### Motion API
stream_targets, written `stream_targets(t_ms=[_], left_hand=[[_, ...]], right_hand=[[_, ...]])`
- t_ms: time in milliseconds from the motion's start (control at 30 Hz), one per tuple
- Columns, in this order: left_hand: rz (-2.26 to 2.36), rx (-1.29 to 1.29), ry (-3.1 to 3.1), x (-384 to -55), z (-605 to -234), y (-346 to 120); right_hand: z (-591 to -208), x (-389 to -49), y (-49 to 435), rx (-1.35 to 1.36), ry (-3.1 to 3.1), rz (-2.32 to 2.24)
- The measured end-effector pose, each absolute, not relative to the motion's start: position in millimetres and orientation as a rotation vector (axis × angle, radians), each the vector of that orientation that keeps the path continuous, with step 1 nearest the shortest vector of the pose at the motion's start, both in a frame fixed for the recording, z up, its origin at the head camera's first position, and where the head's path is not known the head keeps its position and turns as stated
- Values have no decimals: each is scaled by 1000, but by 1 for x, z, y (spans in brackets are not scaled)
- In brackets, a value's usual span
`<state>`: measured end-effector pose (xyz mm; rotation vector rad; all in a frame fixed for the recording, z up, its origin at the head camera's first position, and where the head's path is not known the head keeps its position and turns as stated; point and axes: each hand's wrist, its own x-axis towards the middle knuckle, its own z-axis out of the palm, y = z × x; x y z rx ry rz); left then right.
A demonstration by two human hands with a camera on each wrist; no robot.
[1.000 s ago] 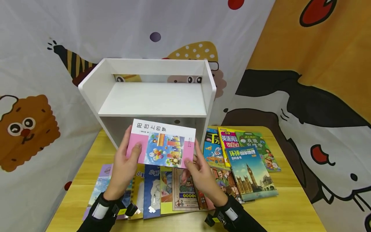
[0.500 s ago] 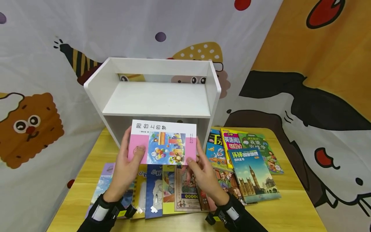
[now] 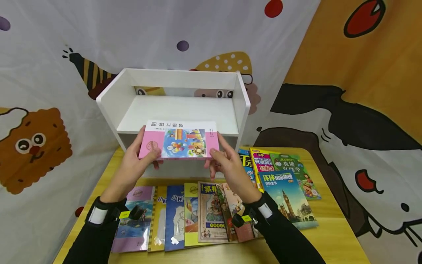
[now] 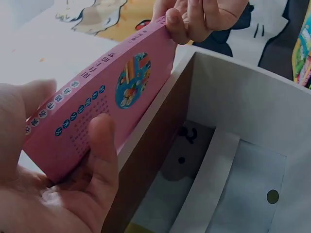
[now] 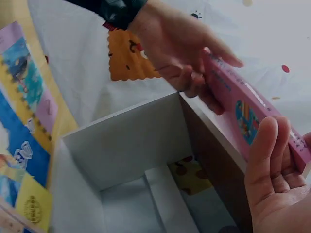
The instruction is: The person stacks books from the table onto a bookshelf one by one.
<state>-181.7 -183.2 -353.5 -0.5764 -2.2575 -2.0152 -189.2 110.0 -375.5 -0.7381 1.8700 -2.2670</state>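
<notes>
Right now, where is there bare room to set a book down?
Bare: the upper shelf, between its side panels, beyond the pink book; the lower compartment below; the table right of the tower book. Crowded: the front row of books and the overlapping pile under the tower book.

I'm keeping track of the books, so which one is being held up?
The pink book with a white title band, gripped by the left hand and right hand; the other visible books lie spread over the table.
</notes>
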Motion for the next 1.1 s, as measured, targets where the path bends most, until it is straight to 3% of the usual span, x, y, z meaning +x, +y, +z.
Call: stream_targets(t_ms=[267, 400, 567, 767, 1100], left_hand=[[-2071, -573, -2315, -192, -358, -189], [-1663, -463, -2403, -187, -365, -188], [-912, -299, -2343, -187, -373, -185], [-577, -288, -2245, -192, -370, -180], [-537, -296, -2257, -207, -364, -175]], right_hand=[[-367, -197, 103, -538, 1952, -2266], [-366, -188, 104, -567, 2142, -2155], [-367, -187, 104, -673, 2907, -1699], [-361, -192, 105, -745, 3667, -829], [-357, -215, 101, -915, 3744, -714]])
